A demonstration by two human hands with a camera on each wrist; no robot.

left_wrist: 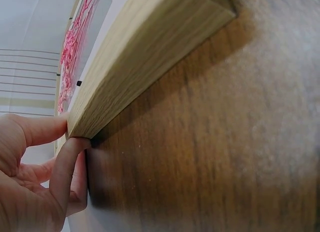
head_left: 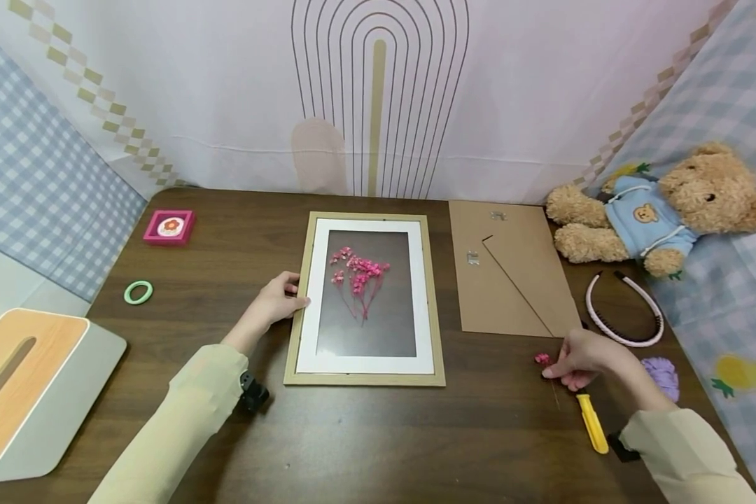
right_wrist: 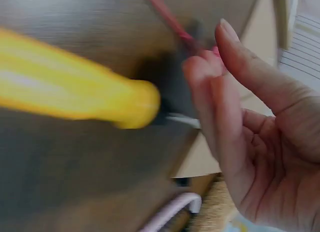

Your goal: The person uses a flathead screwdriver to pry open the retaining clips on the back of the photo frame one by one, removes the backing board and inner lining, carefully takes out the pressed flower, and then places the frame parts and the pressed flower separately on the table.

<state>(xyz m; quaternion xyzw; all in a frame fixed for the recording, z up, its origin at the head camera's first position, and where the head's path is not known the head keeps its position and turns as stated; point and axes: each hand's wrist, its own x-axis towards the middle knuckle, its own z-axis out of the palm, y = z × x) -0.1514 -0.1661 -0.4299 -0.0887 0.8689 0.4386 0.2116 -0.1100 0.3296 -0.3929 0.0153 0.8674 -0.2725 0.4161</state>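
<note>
A light wood picture frame (head_left: pixel 365 379) with a white mat lies on the table, and several pink dried flowers (head_left: pixel 368 269) are spread on its dark grey middle. My left hand (head_left: pixel 274 299) holds the frame's left side; in the left wrist view the thumb is at the upper edge and a finger against the outer side. Near the lower corner of the brown backing board (head_left: pixel 510 294), my right hand (head_left: pixel 582 360) pinches a small pink dried flower (head_left: pixel 542 359), its thin stem (right_wrist: pixel 167 16) extending past the fingertips. Just beneath that hand lies a yellow-handled screwdriver (head_left: pixel 592 423).
A pink headband (head_left: pixel 658 325), purple yarn (head_left: pixel 661 378) and a teddy bear (head_left: pixel 649 210) are at the right. Along the left are a pink box (head_left: pixel 169 227), a green ring (head_left: pixel 138 292) and a tissue box (head_left: pixel 69 392). A curtain (head_left: pixel 239 105) hangs behind the table.
</note>
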